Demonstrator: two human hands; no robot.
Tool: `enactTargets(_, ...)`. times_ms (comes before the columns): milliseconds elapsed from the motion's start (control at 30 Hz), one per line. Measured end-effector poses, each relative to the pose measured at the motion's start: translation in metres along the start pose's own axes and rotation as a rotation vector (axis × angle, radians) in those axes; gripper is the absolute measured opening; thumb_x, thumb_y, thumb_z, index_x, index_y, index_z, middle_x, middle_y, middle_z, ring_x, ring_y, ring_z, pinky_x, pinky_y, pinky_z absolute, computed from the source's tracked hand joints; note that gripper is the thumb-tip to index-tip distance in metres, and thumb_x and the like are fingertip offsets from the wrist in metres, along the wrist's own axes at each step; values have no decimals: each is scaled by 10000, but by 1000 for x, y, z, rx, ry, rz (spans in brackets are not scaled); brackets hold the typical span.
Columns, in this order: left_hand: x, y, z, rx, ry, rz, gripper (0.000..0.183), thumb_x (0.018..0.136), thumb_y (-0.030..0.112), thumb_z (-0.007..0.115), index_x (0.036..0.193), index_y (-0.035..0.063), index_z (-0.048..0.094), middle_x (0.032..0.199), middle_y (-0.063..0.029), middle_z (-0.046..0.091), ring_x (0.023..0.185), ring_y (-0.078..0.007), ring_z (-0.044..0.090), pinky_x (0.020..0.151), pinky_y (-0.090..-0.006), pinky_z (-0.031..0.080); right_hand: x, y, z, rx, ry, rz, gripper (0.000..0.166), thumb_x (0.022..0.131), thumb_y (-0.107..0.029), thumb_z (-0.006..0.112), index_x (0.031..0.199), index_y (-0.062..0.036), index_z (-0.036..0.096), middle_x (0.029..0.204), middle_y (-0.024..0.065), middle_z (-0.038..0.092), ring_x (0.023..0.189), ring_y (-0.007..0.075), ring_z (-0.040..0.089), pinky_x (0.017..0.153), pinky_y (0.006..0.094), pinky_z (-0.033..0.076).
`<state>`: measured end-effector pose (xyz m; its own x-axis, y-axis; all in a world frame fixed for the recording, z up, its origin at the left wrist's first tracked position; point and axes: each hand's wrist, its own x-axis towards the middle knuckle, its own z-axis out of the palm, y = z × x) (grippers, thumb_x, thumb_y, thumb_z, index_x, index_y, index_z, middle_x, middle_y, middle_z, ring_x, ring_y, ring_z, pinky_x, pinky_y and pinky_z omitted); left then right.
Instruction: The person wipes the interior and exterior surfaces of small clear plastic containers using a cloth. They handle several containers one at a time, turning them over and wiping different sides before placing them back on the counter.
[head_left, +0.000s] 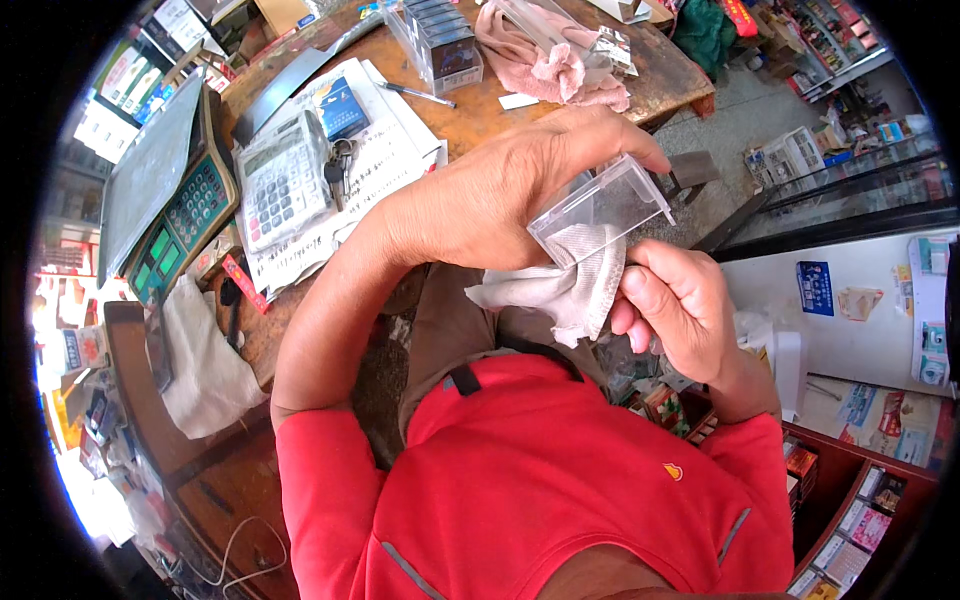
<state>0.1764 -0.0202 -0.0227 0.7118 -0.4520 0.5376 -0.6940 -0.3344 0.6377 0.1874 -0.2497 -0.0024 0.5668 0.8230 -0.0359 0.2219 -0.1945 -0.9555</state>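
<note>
My left hand (495, 187) grips a clear plastic box (626, 202), tilted, with its open end facing right. The thumb lies along the box's upper edge, and the remaining fingers are hidden behind the hand. Below the box, my right hand (679, 304) pinches the edge of a whitish ribbed knit cloth (574, 289) between thumb and fingers. The cloth hangs above my lap, and its upper part shows against or behind the clear wall; I cannot tell whether it is inside.
The worn wooden table (465, 124) bears a calculator (281, 180), a blue pack (339, 109), keys (341, 169), a pen (416, 95), a clear holder of dark boxes (442, 45) and a pink towel (525, 60). A scale (176, 202) stands left, near a pale cloth (202, 360).
</note>
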Motion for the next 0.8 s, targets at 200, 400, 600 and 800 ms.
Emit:
enactTargets(200, -4, 11, 6, 74, 19, -25, 734, 605, 121, 754, 1284, 89, 478, 1287, -122, 516, 1244, -313, 473, 1060, -414, 347, -7, -8, 4, 26, -22, 74, 250, 1012, -180, 442, 889, -7, 575, 645, 13, 573, 490, 38, 482, 453, 203, 390)
enactTargets(400, -7, 23, 5, 114, -81, -106, 729, 558, 54, 701, 1251, 73, 476, 1260, -136, 513, 1237, -339, 470, 1057, -418, 356, -9, -17, 1, -34, -46, 65, 256, 1015, -179, 435, 879, -9, 569, 638, 7, 559, 484, 37, 473, 446, 206, 382)
enactTargets(600, -9, 27, 12, 109, 2, -111, 720, 556, -2, 666, 1247, 66, 474, 1255, -135, 512, 1239, -338, 467, 1048, -406, 370, -19, -6, 20, -23, 56, 11, 262, 1028, -172, 399, 922, -3, 569, 657, 17, 566, 487, 42, 474, 453, 207, 397)
enactTargets(800, -12, 26, 17, 111, 161, -126, 716, 586, -19, 690, 1259, 80, 465, 1222, -117, 522, 1198, -307, 493, 1026, -383, 374, -21, 1, 30, 88, 133, -14, 281, 1037, -202, 382, 975, 1, 566, 665, 10, 561, 501, 31, 466, 464, 189, 394)
